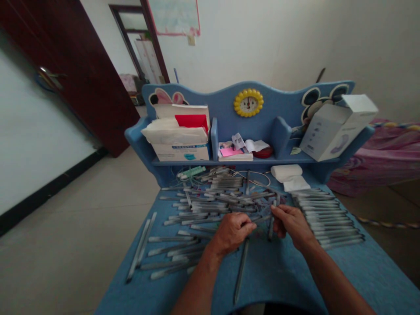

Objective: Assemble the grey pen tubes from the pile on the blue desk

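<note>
My left hand (231, 232) pinches a pen (262, 218) pointing to 3 o'clock. My right hand (293, 225) pinches another pen (271, 230), pointing to 12. On the blue desk (282, 275), from my hands, a messy pile of pens (200, 207) lies at 10 o'clock, a neat row (328, 218) (like little soldiers) at 3, and a lone pen (241, 271) at 7.

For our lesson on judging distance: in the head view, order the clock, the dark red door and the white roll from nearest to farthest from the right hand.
From the right hand:
1. White roll: on the desk, beyond the hand.
2. Clock: on the desk's back panel, near its middle.
3. Door: far left, away from the desk.
</note>
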`<action>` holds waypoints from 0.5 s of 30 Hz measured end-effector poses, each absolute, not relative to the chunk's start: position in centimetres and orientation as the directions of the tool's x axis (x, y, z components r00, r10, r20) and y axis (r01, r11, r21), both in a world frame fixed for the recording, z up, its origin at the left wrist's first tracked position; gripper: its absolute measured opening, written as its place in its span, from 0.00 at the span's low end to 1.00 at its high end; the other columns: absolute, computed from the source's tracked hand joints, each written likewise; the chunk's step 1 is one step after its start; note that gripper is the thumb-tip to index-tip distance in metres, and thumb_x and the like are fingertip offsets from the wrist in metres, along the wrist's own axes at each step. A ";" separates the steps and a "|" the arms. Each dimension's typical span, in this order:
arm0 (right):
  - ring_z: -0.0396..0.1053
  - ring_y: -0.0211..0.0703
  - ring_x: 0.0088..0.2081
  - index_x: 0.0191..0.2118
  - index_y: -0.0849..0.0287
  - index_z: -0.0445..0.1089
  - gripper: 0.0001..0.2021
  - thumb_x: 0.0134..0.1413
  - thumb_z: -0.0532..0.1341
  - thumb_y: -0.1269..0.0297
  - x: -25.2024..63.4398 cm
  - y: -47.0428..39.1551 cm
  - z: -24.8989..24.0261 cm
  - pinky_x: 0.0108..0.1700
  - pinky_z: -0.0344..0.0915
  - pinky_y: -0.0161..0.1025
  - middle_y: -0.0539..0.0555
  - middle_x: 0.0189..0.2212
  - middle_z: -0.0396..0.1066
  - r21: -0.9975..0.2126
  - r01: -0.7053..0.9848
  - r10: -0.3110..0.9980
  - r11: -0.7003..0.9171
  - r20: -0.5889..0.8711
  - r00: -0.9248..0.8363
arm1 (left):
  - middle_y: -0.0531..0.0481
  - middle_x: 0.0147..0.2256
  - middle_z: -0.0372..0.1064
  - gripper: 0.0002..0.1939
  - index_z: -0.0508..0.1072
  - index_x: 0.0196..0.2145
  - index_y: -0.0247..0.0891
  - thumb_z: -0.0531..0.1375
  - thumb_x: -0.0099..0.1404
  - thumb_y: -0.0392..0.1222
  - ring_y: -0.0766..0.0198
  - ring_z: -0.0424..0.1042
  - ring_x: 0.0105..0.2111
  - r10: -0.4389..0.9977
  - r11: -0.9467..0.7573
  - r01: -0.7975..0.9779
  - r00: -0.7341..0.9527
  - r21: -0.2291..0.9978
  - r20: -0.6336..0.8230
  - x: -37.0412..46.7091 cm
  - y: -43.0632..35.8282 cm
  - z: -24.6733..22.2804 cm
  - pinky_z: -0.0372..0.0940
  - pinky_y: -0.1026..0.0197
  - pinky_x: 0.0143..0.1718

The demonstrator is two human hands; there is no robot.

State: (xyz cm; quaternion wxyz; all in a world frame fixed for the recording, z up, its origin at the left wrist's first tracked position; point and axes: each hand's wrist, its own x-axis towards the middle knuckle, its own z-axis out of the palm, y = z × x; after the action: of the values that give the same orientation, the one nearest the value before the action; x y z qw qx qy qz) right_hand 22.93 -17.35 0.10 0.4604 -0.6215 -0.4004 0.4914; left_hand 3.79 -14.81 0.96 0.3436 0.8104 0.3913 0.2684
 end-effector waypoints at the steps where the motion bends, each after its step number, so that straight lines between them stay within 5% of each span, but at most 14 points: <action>1: 0.57 0.31 0.08 0.17 0.59 0.59 0.19 0.46 0.60 0.49 22.9 -17.3 0.1 0.10 0.50 0.27 0.47 0.08 0.63 -0.964 0.042 0.949 -0.262 -0.249 0.195 | 0.52 0.22 0.67 0.09 0.72 0.22 0.38 0.57 0.57 0.41 0.65 0.65 0.26 0.820 -0.457 0.447 0.546 0.769 0.170 3.8 -14.8 0.9 0.55 0.66 0.28; 15: 0.53 0.30 0.06 0.16 0.58 0.57 0.19 0.47 0.57 0.50 22.9 -16.6 -0.1 0.08 0.46 0.26 0.45 0.06 0.60 -0.957 0.046 0.941 -0.288 -0.274 0.201 | 0.53 0.21 0.65 0.08 0.70 0.20 0.38 0.58 0.55 0.41 0.65 0.65 0.26 0.829 -0.472 0.452 0.519 0.757 0.207 4.0 -14.5 1.0 0.55 0.65 0.29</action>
State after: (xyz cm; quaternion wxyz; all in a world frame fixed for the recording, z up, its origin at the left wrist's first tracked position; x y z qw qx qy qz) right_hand 22.86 -16.64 -0.13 0.4505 -0.6304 -0.3913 0.4965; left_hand 4.05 -14.49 0.98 0.3268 0.8078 0.3965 0.2888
